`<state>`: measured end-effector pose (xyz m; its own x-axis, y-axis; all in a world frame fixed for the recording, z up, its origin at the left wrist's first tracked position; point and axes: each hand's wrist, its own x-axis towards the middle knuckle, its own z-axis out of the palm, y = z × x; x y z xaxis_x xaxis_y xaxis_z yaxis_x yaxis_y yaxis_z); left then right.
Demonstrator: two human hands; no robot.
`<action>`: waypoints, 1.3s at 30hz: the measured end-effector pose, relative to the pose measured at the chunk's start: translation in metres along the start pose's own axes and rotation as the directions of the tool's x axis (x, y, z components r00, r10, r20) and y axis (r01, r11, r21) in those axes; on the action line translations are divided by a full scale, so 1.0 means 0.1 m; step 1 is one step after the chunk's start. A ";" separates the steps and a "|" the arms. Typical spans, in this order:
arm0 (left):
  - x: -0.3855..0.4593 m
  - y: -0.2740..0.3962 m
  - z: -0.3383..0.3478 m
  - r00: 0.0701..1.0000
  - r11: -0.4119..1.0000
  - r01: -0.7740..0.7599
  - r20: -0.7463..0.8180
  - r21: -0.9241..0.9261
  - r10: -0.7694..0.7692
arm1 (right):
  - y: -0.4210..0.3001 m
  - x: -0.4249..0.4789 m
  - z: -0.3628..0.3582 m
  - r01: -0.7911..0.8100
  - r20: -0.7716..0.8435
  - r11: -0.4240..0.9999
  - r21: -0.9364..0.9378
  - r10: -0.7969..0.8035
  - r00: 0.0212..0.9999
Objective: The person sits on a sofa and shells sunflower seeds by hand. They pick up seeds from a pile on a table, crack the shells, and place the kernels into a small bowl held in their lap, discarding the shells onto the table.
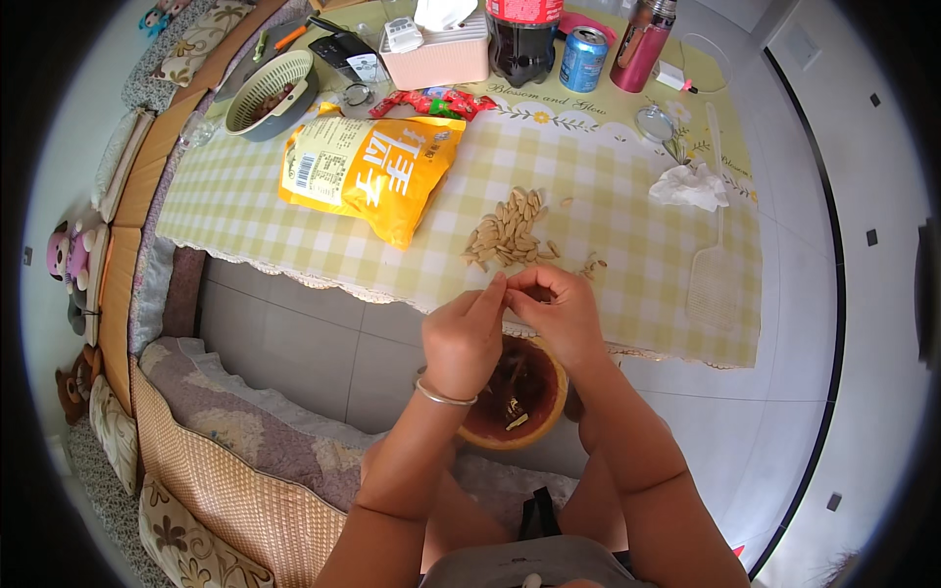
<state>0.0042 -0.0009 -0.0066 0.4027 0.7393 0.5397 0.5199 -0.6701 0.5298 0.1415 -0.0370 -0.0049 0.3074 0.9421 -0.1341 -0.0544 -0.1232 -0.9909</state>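
My left hand (462, 338) and my right hand (555, 312) meet at the fingertips over the table's near edge. Their thumbs and forefingers are pinched around a small thing that looks like a seed, mostly hidden by the fingers. Just beyond them lies a loose pile of pale pumpkin seeds (511, 229) on the checked tablecloth (632, 242). A few shell bits (590, 266) are scattered right of the pile. Below my hands, a round bin (548, 434) with a yellow rim and dark red inside holds a gold-and-black wrapper (517, 415). A silver bangle (445, 397) circles my left wrist.
An orange snack bag (375, 173) lies left of the pile. Behind are a colander (246, 110), wrapped candies (434, 103), a pink tissue box (437, 62), a cola bottle (522, 51), a blue can (584, 62) and a flask (641, 51). Rightward lie crumpled tissue (691, 187) and a fly swatter (711, 287).
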 end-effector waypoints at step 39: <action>-0.02 0.07 0.07 0.974 0.956 0.200 -0.066 -0.217 -0.219 | 0.03 -0.03 0.06 0.056 -0.048 0.997 0.054 -0.053 0.997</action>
<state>0.0129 -0.0067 -0.0084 0.2284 0.8618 0.4530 0.4141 -0.5071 0.7559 0.1352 -0.0384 -0.0077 0.3553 0.9312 -0.0815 -0.0882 -0.0534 -0.9947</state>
